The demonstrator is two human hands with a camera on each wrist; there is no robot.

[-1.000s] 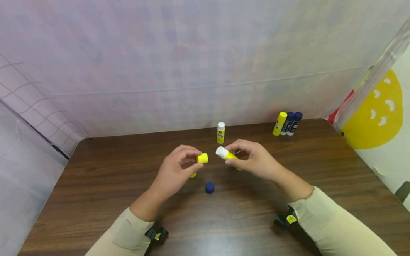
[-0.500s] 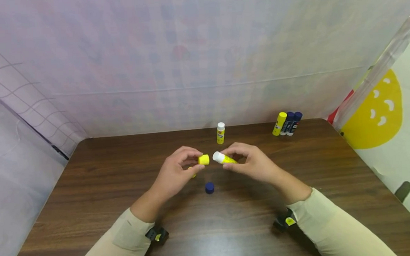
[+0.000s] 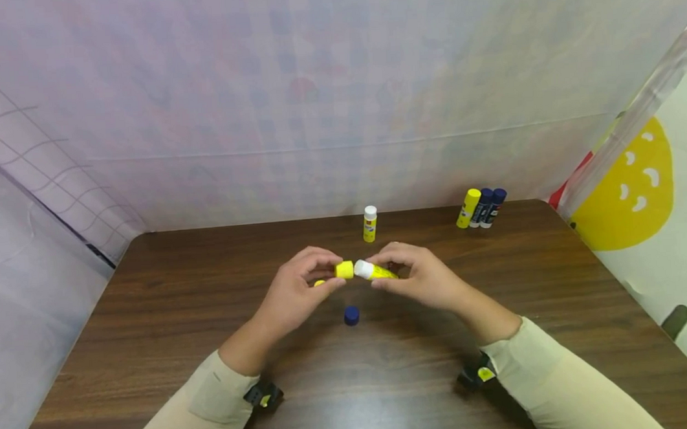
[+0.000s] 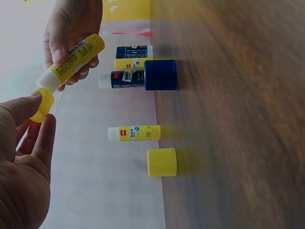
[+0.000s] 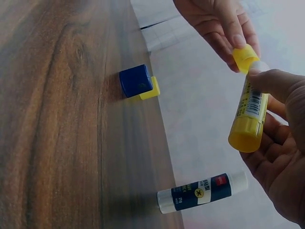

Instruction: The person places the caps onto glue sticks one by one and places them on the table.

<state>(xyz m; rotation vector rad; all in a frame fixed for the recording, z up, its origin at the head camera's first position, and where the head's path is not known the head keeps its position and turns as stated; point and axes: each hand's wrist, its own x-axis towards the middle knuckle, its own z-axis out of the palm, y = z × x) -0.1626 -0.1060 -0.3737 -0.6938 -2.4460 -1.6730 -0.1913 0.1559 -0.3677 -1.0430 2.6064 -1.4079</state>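
My left hand (image 3: 299, 288) pinches a yellow cap (image 3: 344, 270) between thumb and fingertips. Opposite it, my right hand (image 3: 419, 272) grips a yellow glue stick (image 4: 76, 62), its white end turned left, right at the cap's mouth. Both are held above the table, and the stick is tilted in the right wrist view. Below them a dark blue cap (image 3: 351, 316) stands on the wood. Another yellow cap (image 4: 162, 162) is mostly hidden by my left hand in the head view. A navy glue stick (image 5: 202, 192) without a cap stands near my right hand, which hides it from the head camera.
An uncapped yellow glue stick (image 3: 370, 224) stands upright toward the back of the brown table (image 3: 167, 301). At the back right, a capped yellow glue stick (image 3: 468, 208) stands beside two navy glue sticks (image 3: 489, 208). A pale curtain (image 3: 291, 100) hangs behind the table's far edge.
My right hand has moved left with the glue stick, bringing its white end up to the yellow cap. My left hand has shifted slightly right. The standing things have stayed put.
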